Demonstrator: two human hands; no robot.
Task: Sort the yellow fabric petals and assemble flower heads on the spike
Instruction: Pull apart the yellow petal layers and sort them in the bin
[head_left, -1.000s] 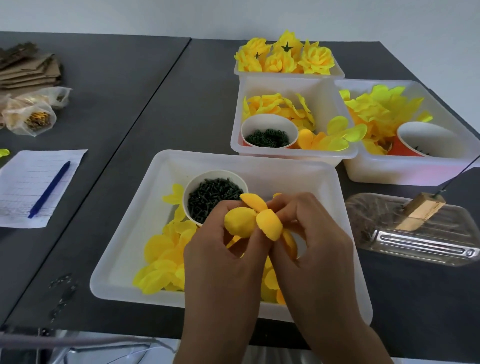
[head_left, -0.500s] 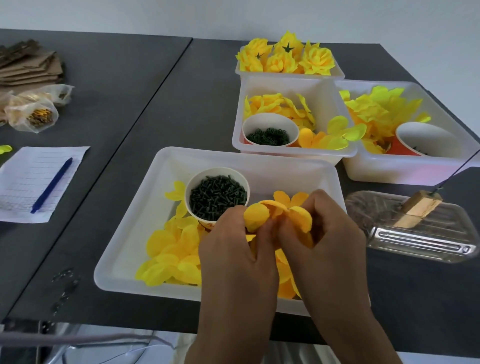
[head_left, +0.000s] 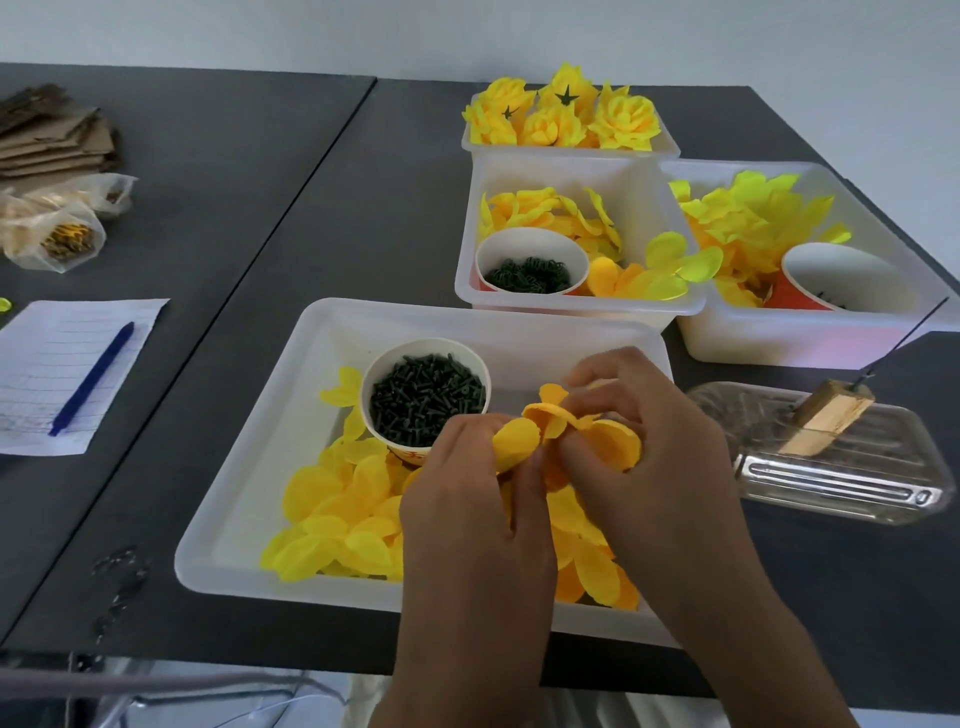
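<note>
Your left hand (head_left: 475, 512): it is over the near white tray (head_left: 244, 488), fingers curled, and it pinches the left side of a bunch of yellow petals (head_left: 563, 434).
Your right hand (head_left: 660, 467): it meets the left hand over the same tray; the fingers are curled round the right side of the bunch, and one petal lies under the fingertips.
Bunch of petals: you hold it between both hands, just above the tray and just to the right of the paper cup (head_left: 425, 397).
Paper cup: it stands upright in the far half of the near tray and is full of small dark green pieces.
Loose petals (head_left: 332, 519): they lie in a heap on the near left floor of the tray; more lie under your hands.
Middle bin (head_left: 576, 304): far from the near tray, it holds petals and a cup with dark green rings.
Right bin (head_left: 810, 338): it touches the middle bin on the right side and holds paler yellow petals and an orange cup lying tilted.
Far bin (head_left: 569, 148): it is behind the middle bin and is full of finished yellow flower heads (head_left: 566, 117).
Spike (head_left: 906, 338): a thin dark wire, it rises tilted from a wooden block (head_left: 826, 423) on a clear plastic tray (head_left: 841, 483), to the right of your hands, apart from them.
Paper and blue pen (head_left: 91, 379): they lie on the left of the dark table (head_left: 311, 197).
Far left: there are plastic bags (head_left: 57, 228) and pieces of cardboard (head_left: 52, 140).
</note>
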